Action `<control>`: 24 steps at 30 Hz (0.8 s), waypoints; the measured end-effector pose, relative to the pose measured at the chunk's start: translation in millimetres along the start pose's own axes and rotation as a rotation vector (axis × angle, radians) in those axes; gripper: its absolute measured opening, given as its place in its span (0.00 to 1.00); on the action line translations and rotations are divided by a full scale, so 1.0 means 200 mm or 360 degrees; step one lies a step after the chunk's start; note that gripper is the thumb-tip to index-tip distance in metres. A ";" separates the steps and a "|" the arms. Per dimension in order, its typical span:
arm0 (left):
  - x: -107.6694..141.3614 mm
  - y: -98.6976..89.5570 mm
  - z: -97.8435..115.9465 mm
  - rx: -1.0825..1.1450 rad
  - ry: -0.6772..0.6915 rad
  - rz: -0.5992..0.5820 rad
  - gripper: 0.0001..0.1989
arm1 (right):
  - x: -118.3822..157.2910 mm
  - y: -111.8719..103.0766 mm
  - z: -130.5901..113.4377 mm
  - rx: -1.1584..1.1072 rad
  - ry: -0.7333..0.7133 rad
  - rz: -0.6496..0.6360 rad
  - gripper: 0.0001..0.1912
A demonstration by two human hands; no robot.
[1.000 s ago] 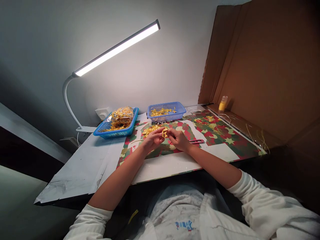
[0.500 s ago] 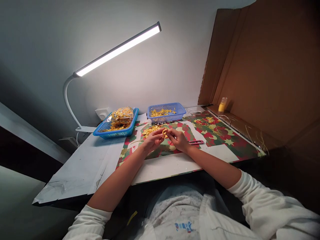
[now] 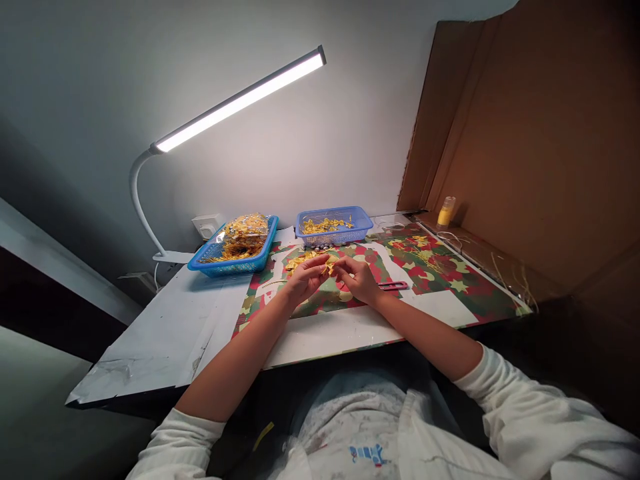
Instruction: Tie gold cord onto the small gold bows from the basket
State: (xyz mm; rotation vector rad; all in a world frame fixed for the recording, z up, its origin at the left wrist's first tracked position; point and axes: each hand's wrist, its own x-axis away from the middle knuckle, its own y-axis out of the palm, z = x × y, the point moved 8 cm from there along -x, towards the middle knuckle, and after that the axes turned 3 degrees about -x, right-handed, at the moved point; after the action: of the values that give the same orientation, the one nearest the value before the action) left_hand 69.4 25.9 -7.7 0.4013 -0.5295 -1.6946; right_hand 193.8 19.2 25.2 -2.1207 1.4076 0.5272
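Observation:
Between my fingertips is a small gold ribbon piece (image 3: pixel 329 265), its exact shape too small to make out. My left hand (image 3: pixel 306 279) pinches it from the left, and my right hand (image 3: pixel 356 280) pinches it from the right. Just behind my left hand lies a pile of gold pieces (image 3: pixel 299 261) on the camouflage-patterned mat (image 3: pixel 345 303). A pink tool (image 3: pixel 394 286) rests beside my right hand, partly hidden by it. Small shiny beads (image 3: pixel 317 248) sit beyond the pile.
A blue basket (image 3: pixel 230 268) at the left holds bagged gold pieces. Another basket (image 3: pixel 333 237) at the back holds loose gold bows. Gold strands (image 3: pixel 425 257) lie on the right. A lamp (image 3: pixel 240 100) arches above; a yellow-filled bottle (image 3: pixel 446 211) stands by the cardboard (image 3: pixel 530 147).
My fingers have shifted slightly around the gold piece, which has turned a little between them. The whole view has moved very slightly.

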 end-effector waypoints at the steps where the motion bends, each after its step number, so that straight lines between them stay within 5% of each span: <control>1: 0.00 0.00 0.00 0.0005 0.0000 -0.0005 0.13 | 0.00 0.00 0.00 -0.0026 -0.0002 0.0007 0.10; 24: 0.02 0.03 0.01 0.0006 0.0034 -0.0030 0.14 | 0.00 0.00 -0.03 0.0106 -0.0062 -0.0010 0.05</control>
State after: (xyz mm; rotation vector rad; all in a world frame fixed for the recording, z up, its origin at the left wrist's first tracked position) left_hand 72.9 21.4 -2.9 0.4282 -0.5148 -1.7059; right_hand 194.0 15.1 28.9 -2.0512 1.3777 0.5094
